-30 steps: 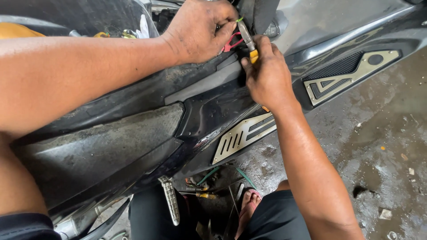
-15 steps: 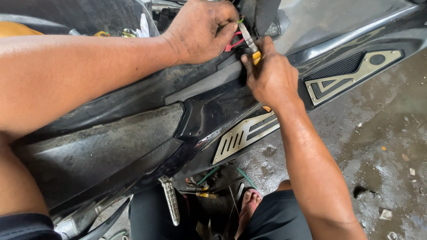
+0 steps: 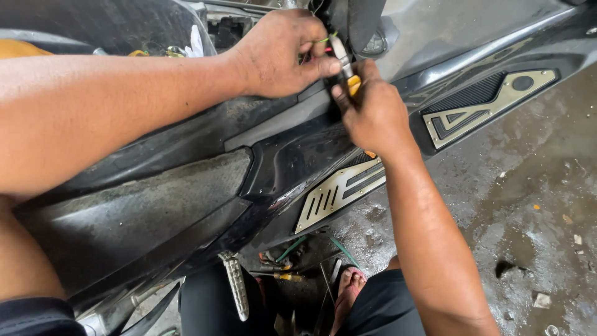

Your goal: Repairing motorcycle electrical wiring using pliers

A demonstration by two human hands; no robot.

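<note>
A dusty black plastic scooter body [image 3: 186, 205] with silver metal footplates [image 3: 339, 190] stands over a wet, stained concrete floor [image 3: 528, 205]. The left hand [image 3: 280, 53] pinches thin coloured wires [image 3: 323, 40]; the right hand [image 3: 373, 112] is closed around yellow-handled pliers [image 3: 348, 71] at the panel's top edge. Both hands have barely shifted since a second ago.

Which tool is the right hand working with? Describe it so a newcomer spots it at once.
Find the black scooter body, then the two hands at its upper edge. The right hand grips a small tool with a yellow handle and metal tip, against the left hand; its yellow marks it out from the dark panels.
</note>
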